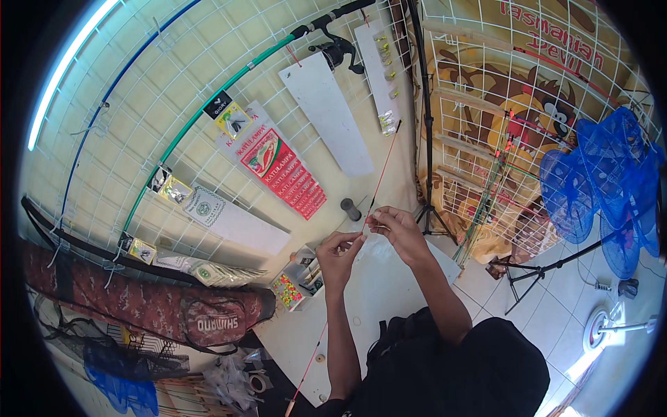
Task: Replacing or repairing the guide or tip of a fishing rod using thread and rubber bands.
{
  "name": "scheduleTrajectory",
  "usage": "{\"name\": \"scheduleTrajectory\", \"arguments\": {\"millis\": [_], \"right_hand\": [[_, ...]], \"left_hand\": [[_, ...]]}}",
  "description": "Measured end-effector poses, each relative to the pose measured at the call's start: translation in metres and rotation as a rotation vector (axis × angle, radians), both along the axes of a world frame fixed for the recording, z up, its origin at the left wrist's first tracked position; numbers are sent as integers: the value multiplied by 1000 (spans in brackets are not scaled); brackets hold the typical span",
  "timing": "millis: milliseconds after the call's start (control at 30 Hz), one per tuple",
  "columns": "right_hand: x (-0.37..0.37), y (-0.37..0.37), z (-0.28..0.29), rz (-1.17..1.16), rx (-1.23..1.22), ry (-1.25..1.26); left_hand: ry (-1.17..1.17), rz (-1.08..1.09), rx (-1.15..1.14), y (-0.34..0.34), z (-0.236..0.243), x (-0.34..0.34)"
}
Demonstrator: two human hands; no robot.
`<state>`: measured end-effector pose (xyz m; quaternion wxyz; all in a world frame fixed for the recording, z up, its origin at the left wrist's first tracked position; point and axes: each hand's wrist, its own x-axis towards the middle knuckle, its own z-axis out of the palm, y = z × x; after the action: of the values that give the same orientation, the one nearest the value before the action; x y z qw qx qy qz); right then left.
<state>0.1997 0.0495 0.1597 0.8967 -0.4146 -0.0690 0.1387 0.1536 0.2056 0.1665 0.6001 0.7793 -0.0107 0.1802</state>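
Note:
A thin red fishing rod (388, 163) with a dark tip and a dark section runs slantwise across the middle. Its lower part passes left of my left forearm to a tan grip near the bottom edge. My left hand (337, 256) pinches the rod between thumb and fingertips. Just above it, the fingertips of my right hand (398, 229) are closed at the rod by the dark section; any thread or small part between them is too small to make out. Close beyond the fingers, a dark grey spool (351, 208) stands on the white table (406, 295).
A compartment box (295, 283) with bright beads sits left of my left hand. Grid racks with hanging packets (278, 163), a green rod (201, 111) and a reel rise ahead. Left is a camouflage rod bag (153, 299); right are a tripod (429, 201) and blue nets (611, 174).

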Motion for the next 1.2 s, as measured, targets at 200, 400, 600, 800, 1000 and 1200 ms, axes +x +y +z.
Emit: {"name": "scheduleTrajectory", "arguments": {"millis": [200, 400, 600, 800, 1000, 1200], "right_hand": [[5, -1, -1, 57, 46, 12], [5, -1, -5, 60, 80, 45], [3, -1, 1, 66, 139, 121], [0, 1, 0, 61, 201, 174], [1, 2, -11, 116, 257, 228], [2, 4, 0, 120, 261, 227]], "left_hand": [[12, 22, 37, 0, 5, -1], [14, 27, 47, 0, 5, -2], [28, 29, 74, 1, 5, -1], [4, 25, 92, 2, 4, -2], [-25, 36, 87, 2, 2, -1], [-21, 52, 101, 1, 9, -2]]}}
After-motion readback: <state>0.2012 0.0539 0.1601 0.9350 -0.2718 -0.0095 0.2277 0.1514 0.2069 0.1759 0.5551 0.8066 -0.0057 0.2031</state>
